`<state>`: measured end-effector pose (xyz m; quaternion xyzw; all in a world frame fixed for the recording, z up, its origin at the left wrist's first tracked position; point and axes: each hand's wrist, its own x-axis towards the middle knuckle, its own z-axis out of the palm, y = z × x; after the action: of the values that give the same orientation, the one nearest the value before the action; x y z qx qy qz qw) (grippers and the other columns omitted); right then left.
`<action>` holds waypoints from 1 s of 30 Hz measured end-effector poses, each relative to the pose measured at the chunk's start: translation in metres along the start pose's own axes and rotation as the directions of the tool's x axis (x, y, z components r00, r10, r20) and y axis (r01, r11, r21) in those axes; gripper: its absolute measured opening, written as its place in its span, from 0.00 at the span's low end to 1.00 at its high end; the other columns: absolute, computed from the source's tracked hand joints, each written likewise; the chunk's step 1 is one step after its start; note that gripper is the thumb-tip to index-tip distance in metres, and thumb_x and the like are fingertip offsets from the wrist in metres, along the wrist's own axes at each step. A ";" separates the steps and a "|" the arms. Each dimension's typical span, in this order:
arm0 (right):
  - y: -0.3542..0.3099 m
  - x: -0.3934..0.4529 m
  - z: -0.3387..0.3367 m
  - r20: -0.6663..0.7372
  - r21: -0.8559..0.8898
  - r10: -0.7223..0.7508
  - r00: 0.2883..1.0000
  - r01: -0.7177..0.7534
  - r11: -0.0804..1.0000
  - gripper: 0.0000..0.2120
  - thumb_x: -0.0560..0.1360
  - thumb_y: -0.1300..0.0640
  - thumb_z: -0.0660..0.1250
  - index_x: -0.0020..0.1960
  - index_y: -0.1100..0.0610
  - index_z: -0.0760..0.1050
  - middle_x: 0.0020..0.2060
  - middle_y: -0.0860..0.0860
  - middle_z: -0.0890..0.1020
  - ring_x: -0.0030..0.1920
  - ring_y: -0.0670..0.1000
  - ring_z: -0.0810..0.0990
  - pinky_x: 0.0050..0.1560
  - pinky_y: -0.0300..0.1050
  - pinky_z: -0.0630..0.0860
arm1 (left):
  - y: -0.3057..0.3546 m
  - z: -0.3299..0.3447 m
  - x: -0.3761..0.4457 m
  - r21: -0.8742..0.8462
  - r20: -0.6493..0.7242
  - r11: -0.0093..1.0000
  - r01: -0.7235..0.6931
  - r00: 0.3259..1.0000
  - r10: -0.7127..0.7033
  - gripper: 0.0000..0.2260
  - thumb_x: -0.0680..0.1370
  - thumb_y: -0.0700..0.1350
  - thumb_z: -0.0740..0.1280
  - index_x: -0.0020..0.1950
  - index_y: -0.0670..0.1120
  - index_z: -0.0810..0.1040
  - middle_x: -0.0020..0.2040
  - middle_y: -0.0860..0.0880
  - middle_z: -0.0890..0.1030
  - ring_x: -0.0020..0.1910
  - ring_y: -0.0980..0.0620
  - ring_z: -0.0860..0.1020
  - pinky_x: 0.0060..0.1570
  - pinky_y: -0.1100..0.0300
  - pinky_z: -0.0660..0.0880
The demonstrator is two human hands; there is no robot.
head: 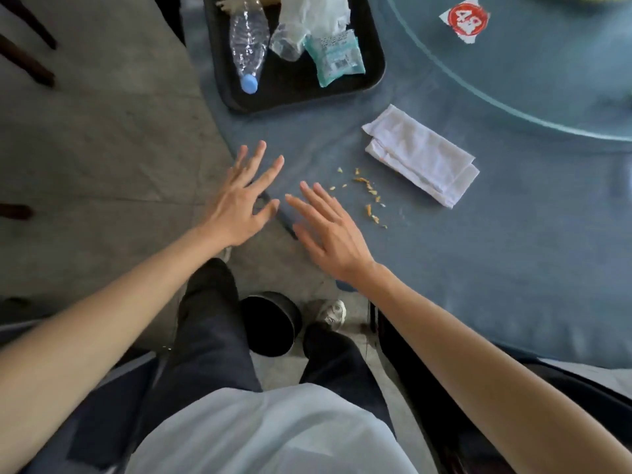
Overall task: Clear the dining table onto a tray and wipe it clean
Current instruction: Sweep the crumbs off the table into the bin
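My left hand (244, 196) and my right hand (330, 230) hover side by side over the near edge of the blue-clothed table (478, 268), fingers spread, holding nothing. Orange crumbs (367, 196) lie scattered just right of my right hand. A folded white cloth (422, 155) lies beyond the crumbs. The black tray (376, 66) at the top holds a crushed plastic bottle (248, 42) with a blue cap, crumpled clear plastic (307, 22) and a teal wrapper (337, 58).
A glass turntable (513, 80) covers the table's far right, with a red number sticker (466, 18) on it. Below the table edge a black bin (270, 323) stands on the grey floor between my feet. Dark chair legs (27, 63) are at the left.
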<state>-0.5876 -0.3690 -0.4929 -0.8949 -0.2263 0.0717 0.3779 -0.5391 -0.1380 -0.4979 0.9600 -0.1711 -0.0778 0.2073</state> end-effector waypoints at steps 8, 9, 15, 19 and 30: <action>0.009 -0.033 0.162 0.376 0.044 0.280 0.883 -0.319 0.947 0.27 0.83 0.56 0.64 0.80 0.53 0.63 0.78 0.57 0.67 0.78 0.57 0.64 0.76 0.51 0.64 | -0.076 0.075 -0.145 -0.240 0.118 0.811 0.533 0.845 -0.521 0.35 0.81 0.48 0.67 0.83 0.52 0.51 0.83 0.48 0.46 0.82 0.43 0.41 0.77 0.50 0.48; 0.017 -0.039 0.184 0.441 0.022 0.326 0.836 -0.374 0.927 0.27 0.83 0.56 0.63 0.81 0.53 0.62 0.79 0.55 0.65 0.79 0.56 0.62 0.77 0.50 0.62 | -0.088 0.091 -0.164 -0.282 0.168 0.740 0.611 0.790 -0.589 0.36 0.81 0.48 0.67 0.83 0.51 0.49 0.83 0.48 0.46 0.82 0.44 0.43 0.78 0.51 0.48; 0.086 -0.059 0.321 0.533 -0.135 0.566 0.629 -0.597 0.791 0.27 0.83 0.53 0.64 0.81 0.52 0.61 0.78 0.55 0.68 0.74 0.58 0.70 0.72 0.53 0.69 | -0.150 0.242 -0.254 -0.387 0.382 0.265 0.883 0.415 -0.826 0.35 0.81 0.45 0.67 0.83 0.44 0.50 0.82 0.43 0.56 0.80 0.43 0.58 0.74 0.57 0.56; 0.136 -0.066 0.419 0.579 -0.225 0.612 0.539 -0.616 0.755 0.33 0.82 0.51 0.67 0.82 0.50 0.57 0.76 0.58 0.69 0.72 0.60 0.72 0.70 0.52 0.71 | -0.187 0.352 -0.303 -0.390 0.521 0.097 0.916 0.307 -0.797 0.43 0.77 0.47 0.70 0.83 0.48 0.44 0.82 0.44 0.55 0.79 0.43 0.59 0.75 0.54 0.58; 0.191 -0.092 0.509 0.509 -0.346 0.600 0.617 -0.492 0.799 0.33 0.78 0.68 0.58 0.80 0.47 0.63 0.59 0.57 0.83 0.56 0.58 0.81 0.58 0.45 0.75 | -0.216 0.499 -0.324 -0.491 0.527 -0.186 0.851 0.120 -0.842 0.14 0.76 0.40 0.64 0.59 0.48 0.81 0.48 0.47 0.83 0.48 0.42 0.81 0.47 0.54 0.77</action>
<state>-0.7551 -0.2002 -0.9908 -0.8800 -0.0542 0.4409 0.1682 -0.8865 -0.0214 -1.0140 0.6443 0.5568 -0.2598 0.4552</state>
